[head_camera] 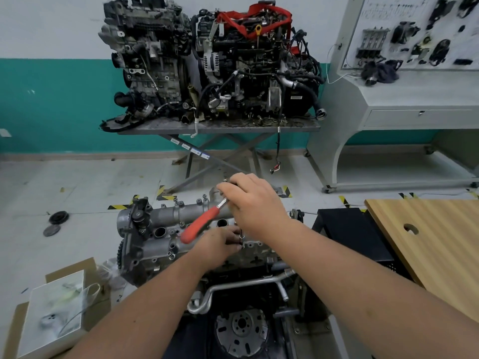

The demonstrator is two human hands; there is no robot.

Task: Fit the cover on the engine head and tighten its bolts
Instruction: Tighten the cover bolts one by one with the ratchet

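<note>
1. Beyond my hands the room has a pale grey floor with yellow-and-black hazard tape, a white wall with a teal lower band, and two dirty engines on a grey scissor-lift table [220,126].
2. To my right sits a light wooden board with a round hole [438,244].
3. The silver cast-aluminium cover [168,218] lies on the engine head directly under my grip, its long axis running left to right.
4. My right hand [256,203] is closed around the head of the red-handled ratchet wrench [202,224], whose handle points down-left toward me.
5. My left hand [220,246] pinches the thin vertical extension bar [241,235] just below it.
</note>
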